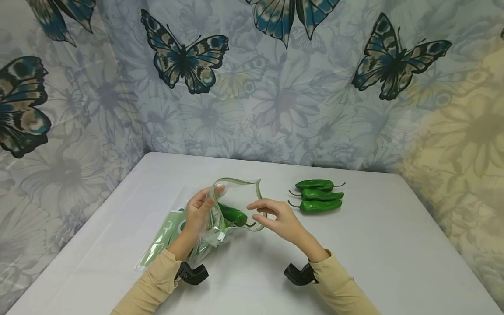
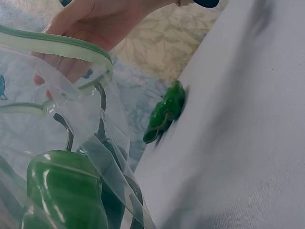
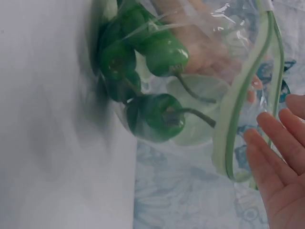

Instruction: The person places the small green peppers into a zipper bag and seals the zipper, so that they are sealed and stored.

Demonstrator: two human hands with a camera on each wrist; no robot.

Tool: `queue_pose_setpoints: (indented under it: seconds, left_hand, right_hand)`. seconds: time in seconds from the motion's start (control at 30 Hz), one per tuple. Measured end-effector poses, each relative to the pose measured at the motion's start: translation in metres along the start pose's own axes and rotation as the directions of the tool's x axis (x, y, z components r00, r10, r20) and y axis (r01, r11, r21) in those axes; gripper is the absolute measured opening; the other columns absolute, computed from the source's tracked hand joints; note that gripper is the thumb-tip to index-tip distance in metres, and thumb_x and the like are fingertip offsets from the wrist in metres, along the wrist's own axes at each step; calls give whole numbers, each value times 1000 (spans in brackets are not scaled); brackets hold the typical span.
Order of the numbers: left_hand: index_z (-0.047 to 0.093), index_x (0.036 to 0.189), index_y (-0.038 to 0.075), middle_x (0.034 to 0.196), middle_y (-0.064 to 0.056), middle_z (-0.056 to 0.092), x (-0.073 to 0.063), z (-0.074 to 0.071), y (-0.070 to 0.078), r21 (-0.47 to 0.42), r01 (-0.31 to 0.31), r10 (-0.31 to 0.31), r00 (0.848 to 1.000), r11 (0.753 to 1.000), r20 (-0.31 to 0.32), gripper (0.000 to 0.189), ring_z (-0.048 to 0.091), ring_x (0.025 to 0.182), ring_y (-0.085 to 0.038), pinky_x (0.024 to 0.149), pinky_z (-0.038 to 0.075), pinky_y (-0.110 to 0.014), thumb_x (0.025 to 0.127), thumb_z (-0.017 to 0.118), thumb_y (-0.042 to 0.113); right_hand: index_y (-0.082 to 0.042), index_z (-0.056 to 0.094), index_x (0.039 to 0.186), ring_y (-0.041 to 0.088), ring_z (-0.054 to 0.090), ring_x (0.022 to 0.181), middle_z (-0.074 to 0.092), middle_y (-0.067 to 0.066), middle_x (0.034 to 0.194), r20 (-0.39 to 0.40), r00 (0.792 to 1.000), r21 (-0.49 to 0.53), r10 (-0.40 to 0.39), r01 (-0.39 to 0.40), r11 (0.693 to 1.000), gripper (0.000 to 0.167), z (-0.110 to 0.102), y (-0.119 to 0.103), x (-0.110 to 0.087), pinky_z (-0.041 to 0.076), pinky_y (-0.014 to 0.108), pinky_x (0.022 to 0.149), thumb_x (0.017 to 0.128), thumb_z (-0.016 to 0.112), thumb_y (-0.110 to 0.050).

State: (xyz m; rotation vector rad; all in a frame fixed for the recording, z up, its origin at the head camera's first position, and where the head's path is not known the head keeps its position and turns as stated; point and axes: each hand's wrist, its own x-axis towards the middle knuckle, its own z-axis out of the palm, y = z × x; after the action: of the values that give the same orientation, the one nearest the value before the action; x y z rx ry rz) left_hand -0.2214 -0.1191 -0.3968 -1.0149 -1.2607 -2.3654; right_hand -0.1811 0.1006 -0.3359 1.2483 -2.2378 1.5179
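My left hand (image 1: 197, 214) holds a clear zip bag (image 1: 232, 179) by its left side near the mouth. A green strip lines the mouth, which gapes wide. Inside lie several green peppers (image 3: 167, 56) with stems toward the opening; one pepper (image 1: 233, 215) shows through the mouth in the head view. My right hand (image 1: 281, 218) is at the right edge of the mouth, fingers extended and nothing in its grasp. In the right wrist view its fingertips (image 3: 252, 136) overlap the green strip (image 3: 228, 138). The left hand's fingers show blurred through the plastic there.
Three green peppers (image 1: 320, 195) lie in a row on the white table (image 1: 374, 245), right of the bag. Under the left forearm is a flat green printed plastic package (image 1: 167, 232). Butterfly-patterned cloth (image 1: 283, 109) hangs behind the table.
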Motion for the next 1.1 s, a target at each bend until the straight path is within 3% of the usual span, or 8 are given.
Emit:
queue_pose_setpoints:
  seconds: [0.27, 0.5, 0.77, 0.93, 1.1]
  left_hand:
    - [63, 111, 10, 110, -5, 61, -1, 0, -4, 6, 14, -14, 1000, 1000, -1, 26, 51, 109, -19, 96, 32, -31, 87, 58, 17]
    - [62, 112, 9, 111, -6, 61, -5, -1, -6, 21, -3, 3, 1000, 1000, 7, 26, 51, 110, -20, 96, 32, -32, 88, 57, 16]
    - [62, 113, 12, 111, -3, 61, -4, -3, -4, 73, 19, -18, 1000, 997, -10, 27, 51, 109, -18, 96, 32, -32, 87, 58, 21]
    - [62, 113, 11, 111, -5, 61, -2, -3, -3, 48, 14, -14, 1000, 999, -1, 27, 51, 109, -19, 96, 32, -32, 87, 58, 18]
    - [63, 112, 10, 110, -5, 61, -2, -3, -4, 35, 13, -13, 1000, 999, 3, 26, 51, 109, -19, 95, 31, -32, 88, 58, 18]
  right_hand:
    - [12, 57, 99, 28, 56, 92, 58, 25, 97, -63, 997, 52, -33, 36, 998, 25, -15, 18, -17, 45, 44, 78, 75, 61, 18]
    - [9, 59, 101, 28, 56, 94, 59, 21, 99, -113, 993, 16, -18, 20, 1000, 30, -28, 45, -33, 46, 40, 78, 73, 63, 18]
    - [16, 55, 96, 31, 57, 89, 57, 29, 93, -246, 969, 27, -17, 24, 999, 26, -42, 54, -38, 47, 36, 77, 72, 57, 25]
    - [15, 55, 101, 20, 57, 94, 56, 28, 98, -279, 960, 46, 26, -14, 999, 27, -54, 72, -48, 46, 32, 80, 75, 60, 19]
    - [15, 53, 107, 17, 56, 99, 54, 30, 105, -296, 950, 66, 99, -83, 994, 31, -65, 85, -56, 43, 34, 83, 77, 60, 16]
